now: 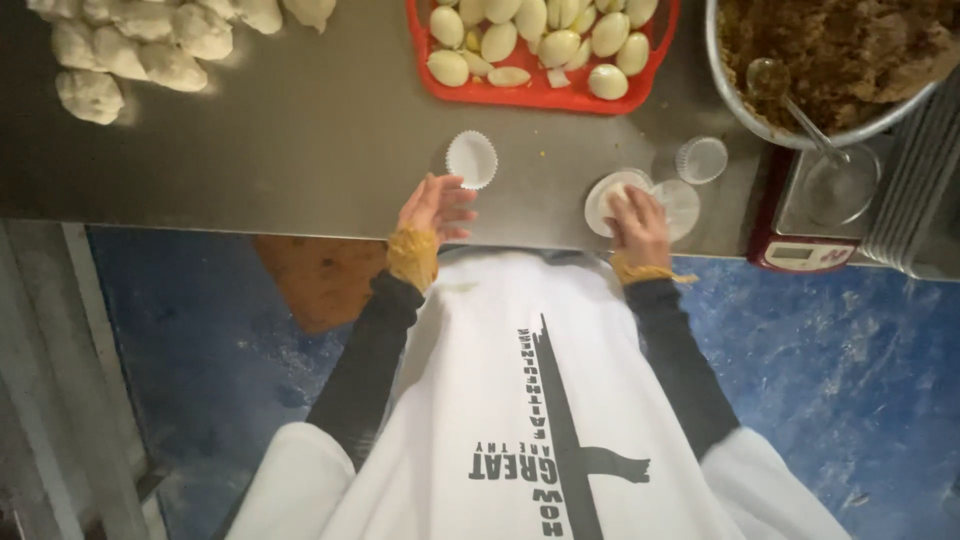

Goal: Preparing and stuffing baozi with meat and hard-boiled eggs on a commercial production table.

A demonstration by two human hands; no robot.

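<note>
My right hand point(637, 224) presses down on a flat round disc of white dough point(605, 197) near the front edge of the steel table point(300, 150). My left hand point(436, 207) hovers with fingers spread just below a white paper baking cup point(472, 158), holding nothing. Both wrists show yellow cuffs over black sleeves.
A red tray point(540, 95) of peeled egg halves sits at the back centre. A large metal bowl point(800, 130) of brown filling with a spoon stands at right above a small scale point(805, 250). Dough balls point(120, 50) lie at back left. Another paper cup point(702, 159) and a clear lid point(682, 205) lie nearby.
</note>
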